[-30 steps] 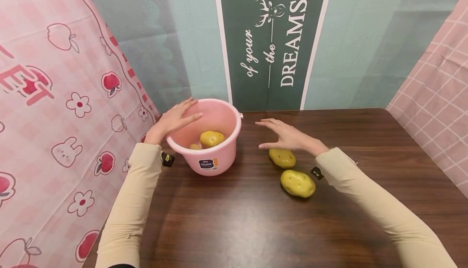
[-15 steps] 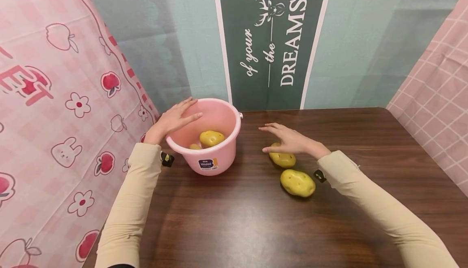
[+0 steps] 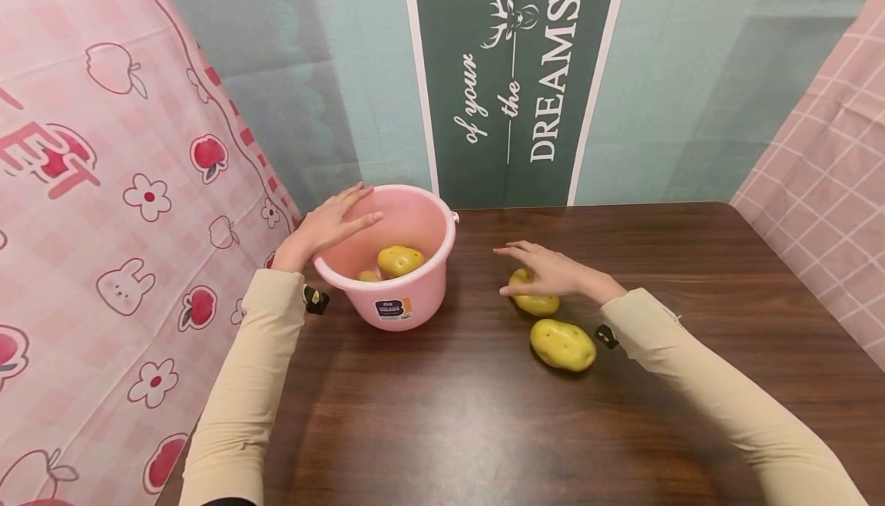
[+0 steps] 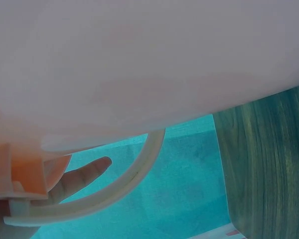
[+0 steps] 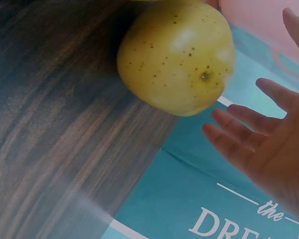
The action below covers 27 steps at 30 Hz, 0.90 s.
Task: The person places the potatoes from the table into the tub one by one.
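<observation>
Your right hand [image 3: 553, 272] is drifting a bit toward the table [image 3: 442, 429]'s front edge, fingers spread, holding nothing, hovering over the rear potato [image 3: 538, 305]. Left hand [image 3: 328, 228] is just resting straight-fingered on the pink bucket [image 3: 430, 299]'s rim, near the back-left corner. Front potato [image 3: 563, 345] is sitting just frontward; two potatoes [image 3: 401, 261] are showing in the bucket.

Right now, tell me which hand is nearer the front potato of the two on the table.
The right: the right hand is just beyond the front potato, over the other potato, while the left hand is farther off, at the left of the pink bucket.
</observation>
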Available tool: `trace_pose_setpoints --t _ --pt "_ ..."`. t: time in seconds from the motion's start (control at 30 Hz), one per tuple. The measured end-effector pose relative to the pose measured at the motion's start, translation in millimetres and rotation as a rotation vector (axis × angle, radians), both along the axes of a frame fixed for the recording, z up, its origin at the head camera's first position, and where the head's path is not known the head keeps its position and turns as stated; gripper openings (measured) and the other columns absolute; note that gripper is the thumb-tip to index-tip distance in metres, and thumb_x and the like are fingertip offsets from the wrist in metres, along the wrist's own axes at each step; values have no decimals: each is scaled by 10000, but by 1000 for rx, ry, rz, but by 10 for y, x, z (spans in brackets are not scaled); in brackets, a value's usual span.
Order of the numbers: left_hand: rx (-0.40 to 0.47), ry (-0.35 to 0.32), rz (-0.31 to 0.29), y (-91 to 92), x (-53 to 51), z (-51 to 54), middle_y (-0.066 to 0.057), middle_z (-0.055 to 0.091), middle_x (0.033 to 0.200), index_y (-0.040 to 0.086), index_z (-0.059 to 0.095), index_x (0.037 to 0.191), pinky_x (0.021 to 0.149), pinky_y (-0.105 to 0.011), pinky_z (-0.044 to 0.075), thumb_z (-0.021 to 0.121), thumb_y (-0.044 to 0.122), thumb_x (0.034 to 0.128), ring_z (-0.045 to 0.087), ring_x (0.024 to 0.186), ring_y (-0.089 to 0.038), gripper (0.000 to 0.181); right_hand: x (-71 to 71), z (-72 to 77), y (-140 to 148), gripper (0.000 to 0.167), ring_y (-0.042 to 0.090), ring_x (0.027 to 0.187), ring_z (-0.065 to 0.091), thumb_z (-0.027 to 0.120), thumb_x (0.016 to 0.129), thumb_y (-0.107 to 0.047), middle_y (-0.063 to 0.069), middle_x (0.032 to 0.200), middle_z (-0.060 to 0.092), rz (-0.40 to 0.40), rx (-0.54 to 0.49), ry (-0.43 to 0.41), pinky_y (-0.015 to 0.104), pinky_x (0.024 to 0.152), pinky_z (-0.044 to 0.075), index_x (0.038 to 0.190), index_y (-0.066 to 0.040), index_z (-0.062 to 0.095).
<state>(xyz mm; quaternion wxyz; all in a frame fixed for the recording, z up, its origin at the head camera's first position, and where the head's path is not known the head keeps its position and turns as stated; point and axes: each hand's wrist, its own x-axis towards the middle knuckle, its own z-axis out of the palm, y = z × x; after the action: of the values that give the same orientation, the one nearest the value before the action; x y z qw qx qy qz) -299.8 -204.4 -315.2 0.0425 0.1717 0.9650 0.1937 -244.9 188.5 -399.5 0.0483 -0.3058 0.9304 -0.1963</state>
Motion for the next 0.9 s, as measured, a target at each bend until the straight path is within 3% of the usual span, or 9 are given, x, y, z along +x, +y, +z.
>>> trace_pose_setpoints --t 0.9 --pt "-6 0 -5 -1 -3 1 45 101 1563 357 200 1473 1028 -702 104 379 731 824 111 1413 -358 770 63 -176 64 834 340 1222 455 643 779 -566 170 1366 437 12 62 -36 538 957 405 1438 -148 350"
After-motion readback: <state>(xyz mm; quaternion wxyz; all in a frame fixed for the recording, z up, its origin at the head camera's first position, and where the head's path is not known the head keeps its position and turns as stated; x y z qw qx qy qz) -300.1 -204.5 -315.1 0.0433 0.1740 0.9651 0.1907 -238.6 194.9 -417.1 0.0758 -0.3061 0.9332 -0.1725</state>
